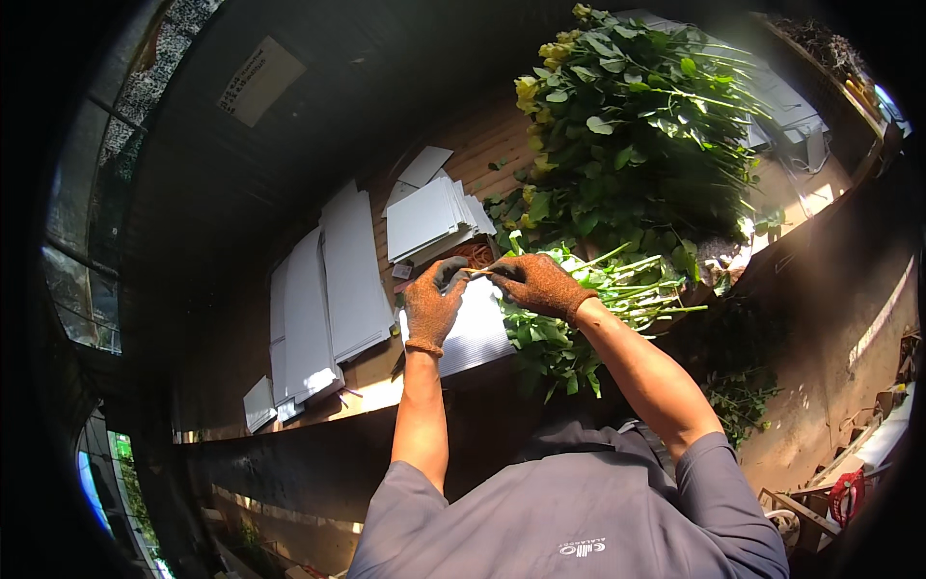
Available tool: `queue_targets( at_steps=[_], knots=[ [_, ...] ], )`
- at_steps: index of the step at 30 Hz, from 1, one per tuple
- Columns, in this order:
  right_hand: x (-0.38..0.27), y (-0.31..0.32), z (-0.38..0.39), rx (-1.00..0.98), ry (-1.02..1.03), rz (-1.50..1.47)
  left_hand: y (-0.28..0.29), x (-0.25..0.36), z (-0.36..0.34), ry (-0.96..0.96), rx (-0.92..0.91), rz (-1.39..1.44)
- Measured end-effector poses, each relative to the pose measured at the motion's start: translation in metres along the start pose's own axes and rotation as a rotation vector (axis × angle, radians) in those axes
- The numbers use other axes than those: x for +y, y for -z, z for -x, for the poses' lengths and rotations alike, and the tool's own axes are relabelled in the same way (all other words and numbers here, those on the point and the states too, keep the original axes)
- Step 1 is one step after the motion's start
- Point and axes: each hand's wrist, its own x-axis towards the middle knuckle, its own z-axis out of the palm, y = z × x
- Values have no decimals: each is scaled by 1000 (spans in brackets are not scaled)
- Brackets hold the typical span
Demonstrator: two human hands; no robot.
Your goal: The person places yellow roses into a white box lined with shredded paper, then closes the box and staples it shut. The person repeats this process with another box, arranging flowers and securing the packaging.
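Note:
My left hand (432,309) and my right hand (542,287) wear orange-brown gloves with dark fingertips. They meet above the table, both pinching a thin orange rubber band (477,271) stretched between the fingertips. Just beyond the fingers lies a heap of similar orange rubber bands (475,253). Under my hands is a white corrugated sheet (475,338), partly covered by the left glove. Cut leafy stems (632,289) lie beneath and to the right of my right hand.
A large pile of yellow roses (637,135) fills the table's far right, stems pointing right. White cardboard sheets (424,220) are stacked behind my left hand, with long white panels (352,275) farther left. A dark wall (289,145) rises behind the wooden table (497,135).

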Motion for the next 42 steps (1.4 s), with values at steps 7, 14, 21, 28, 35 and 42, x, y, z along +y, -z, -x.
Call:
queue_targets(
  at_steps=[7,14,21,28,35,42],
  knots=[
    [17,19,3,86,-69,34,-4,14,-22,-58,-56,-126],
    [20,-13,-53,149,-47,75,27,-7,-45,5,-2,-55],
    [27,-53,-81,33,-106,28,41,-46,-52,144,90,-175],
    [31,-57,-75,67,-111,-28,44,-63,-53,203,80,-204],
    [15,-44,-65,-3,-107,-80,38,-72,-58,148,114,-266],
    [14,-44,-61,72,-31,-126,42,-65,-59,91,108,-326]
  ],
)
